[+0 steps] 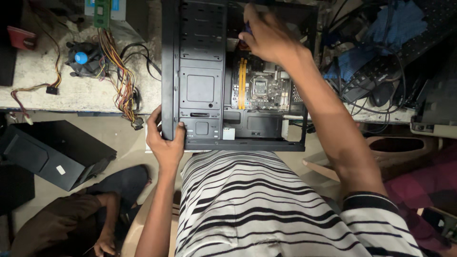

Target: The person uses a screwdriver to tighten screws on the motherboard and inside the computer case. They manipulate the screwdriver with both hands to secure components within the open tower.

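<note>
Closest to camera: black-and-white striped shirt [266, 204] fills the bottom, both bare arms reaching out from it.
Left hand: left hand [164, 143] has its grip clamped on the near left corner of the open black metal computer case [200, 71], thumb on top, fingers wrapped round the edge.
Case position: lying on its side with the open face up, near end hanging off the table edge right against the shirt, far end running out of frame at the top. Long axis points straight away from the person.
Inside the case: green motherboard with yellow slots and a square socket [262, 88], sitting right of the drive bay panel.
Right hand: right hand [269, 33] is deep at the far end of the case, fingers pinched round a small blue and red handle [245, 34]; can't tell what tool it is.
Table: pale, worn table [43, 81]. Left of the case there's a black cooler fan with a blue centre [82, 58] and a bundle of multicoloured power cables [121, 76].
Right side: black keyboard [376, 71] under tangled cords and blue cloth [395, 26].
Floor: black side panel [52, 150] lying down left, another person in brown [62, 223] crouched beside it.
</note>
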